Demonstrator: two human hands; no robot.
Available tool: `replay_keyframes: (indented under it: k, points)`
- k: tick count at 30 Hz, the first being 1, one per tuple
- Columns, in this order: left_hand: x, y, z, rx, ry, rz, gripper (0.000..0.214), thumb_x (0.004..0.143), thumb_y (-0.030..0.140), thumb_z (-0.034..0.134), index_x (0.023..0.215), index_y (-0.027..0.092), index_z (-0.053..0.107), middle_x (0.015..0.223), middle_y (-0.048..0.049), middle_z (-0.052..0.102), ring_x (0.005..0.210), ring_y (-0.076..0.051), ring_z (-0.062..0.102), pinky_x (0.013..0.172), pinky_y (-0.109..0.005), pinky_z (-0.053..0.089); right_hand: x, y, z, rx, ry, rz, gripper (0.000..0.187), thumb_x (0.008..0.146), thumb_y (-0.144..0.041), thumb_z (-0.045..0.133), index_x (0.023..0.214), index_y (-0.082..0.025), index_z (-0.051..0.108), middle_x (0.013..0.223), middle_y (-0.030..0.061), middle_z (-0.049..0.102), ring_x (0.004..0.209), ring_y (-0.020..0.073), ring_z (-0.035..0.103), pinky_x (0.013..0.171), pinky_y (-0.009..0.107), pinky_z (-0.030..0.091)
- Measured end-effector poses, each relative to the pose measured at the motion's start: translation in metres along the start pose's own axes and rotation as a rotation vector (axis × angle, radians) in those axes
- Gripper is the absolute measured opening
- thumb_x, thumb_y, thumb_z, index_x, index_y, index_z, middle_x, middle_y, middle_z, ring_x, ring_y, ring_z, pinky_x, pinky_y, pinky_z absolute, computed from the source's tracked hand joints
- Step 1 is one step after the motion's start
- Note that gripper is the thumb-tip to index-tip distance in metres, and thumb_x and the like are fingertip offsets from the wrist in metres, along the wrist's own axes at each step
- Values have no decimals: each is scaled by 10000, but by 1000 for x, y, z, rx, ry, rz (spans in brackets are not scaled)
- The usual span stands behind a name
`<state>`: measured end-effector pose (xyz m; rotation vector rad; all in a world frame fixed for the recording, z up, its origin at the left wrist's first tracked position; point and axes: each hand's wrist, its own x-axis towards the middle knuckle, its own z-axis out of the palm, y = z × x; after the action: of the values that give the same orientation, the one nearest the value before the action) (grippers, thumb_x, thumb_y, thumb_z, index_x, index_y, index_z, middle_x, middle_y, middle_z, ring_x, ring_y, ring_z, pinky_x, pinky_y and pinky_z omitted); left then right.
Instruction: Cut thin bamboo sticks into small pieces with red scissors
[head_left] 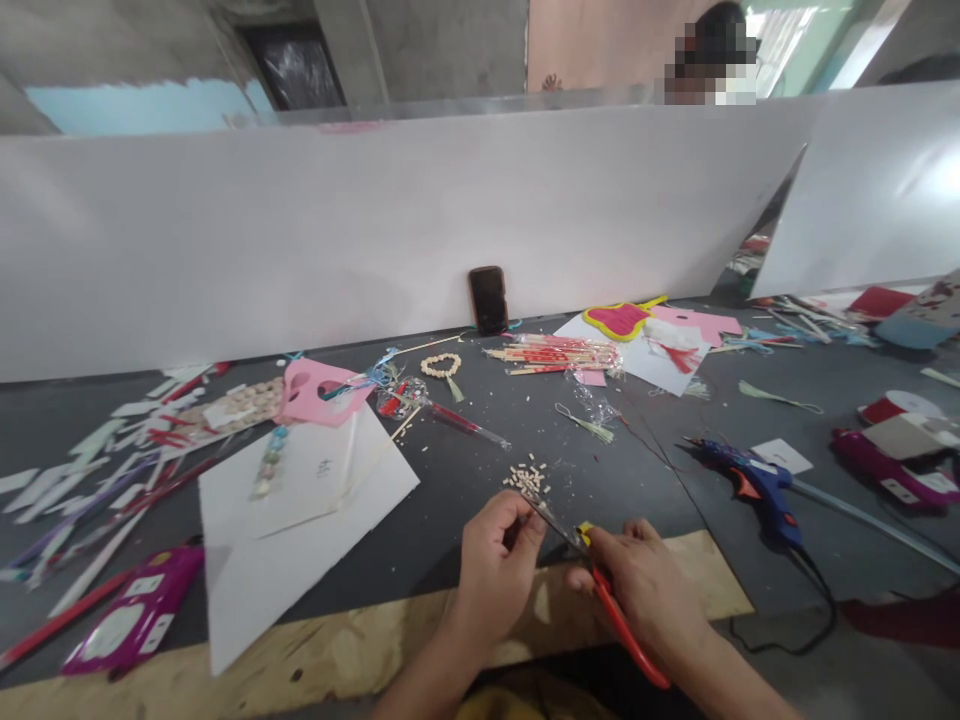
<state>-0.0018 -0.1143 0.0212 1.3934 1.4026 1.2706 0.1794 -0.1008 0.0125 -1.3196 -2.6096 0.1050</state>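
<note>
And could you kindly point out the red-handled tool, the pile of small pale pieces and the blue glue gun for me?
Red-handled tool (616,612): head view, on its red handle.
Pile of small pale pieces (526,477): head view, near its middle.
Blue glue gun (766,488): head view, on its body.

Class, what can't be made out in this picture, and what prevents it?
Head view:
Whether the left hand holds anything: its grip hides that.
Part of the red-handled tool: the right hand covers it.
Dark print: too small.
Whole pale blue object: cut off by right edge.
</note>
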Motion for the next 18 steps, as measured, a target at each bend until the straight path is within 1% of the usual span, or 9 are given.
replay_keyframes:
  k: [2, 6, 10, 12, 15, 18]
  points:
    - [2, 1, -2, -16, -13, 29, 204, 863, 279, 515, 735, 153, 612, 751, -28, 596, 658, -134, 522, 596, -222, 400, 0, -1, -3, 11, 7, 23, 48, 818, -248, 492, 830, -203, 478, 650, 0, 633, 572, 177, 538, 649, 305, 232]
    - [5, -1, -3, -69, -14, 37, 143, 848, 231, 533, 795, 149, 638, 811, -41, 634, 738, -152, 574, 668, -233, 438, 3, 1, -10, 0, 30, 87, 153, 755, -278, 544, 876, -204, 485, 801, 42, 656, 706, 205, 573, 684, 321, 254]
    - [4, -5, -2, -80, -16, 34, 136, 829, 190, 541, 784, 149, 662, 851, -52, 660, 779, -159, 598, 714, -241, 453, 5, 3, -13, -24, 31, 96, 254, 747, -379, 569, 915, -205, 493, 870, 71, 659, 766, 231, 572, 711, 347, 274]
    - [4, -5, -2, -93, -29, 35, 148, 828, 188, 541, 777, 147, 673, 843, -55, 670, 788, -163, 607, 724, -242, 457, 5, 3, -12, -40, 32, 103, 277, 753, -399, 568, 934, -201, 498, 891, 82, 661, 792, 244, 573, 727, 360, 277]
    - [4, -3, -2, -111, -39, 34, 153, 817, 173, 546, 757, 144, 684, 821, -59, 680, 807, -170, 616, 743, -244, 459, 5, 2, -11, -64, 41, 102, 230, 777, -365, 547, 932, -200, 505, 908, 87, 670, 815, 253, 584, 751, 377, 275]
    - [4, -1, -1, -125, -46, 17, 160, 801, 150, 543, 723, 144, 683, 804, -57, 683, 801, -169, 615, 737, -237, 457, 5, 2, -10, -78, 47, 90, 159, 800, -298, 525, 923, -199, 508, 894, 79, 682, 792, 245, 602, 760, 383, 268]
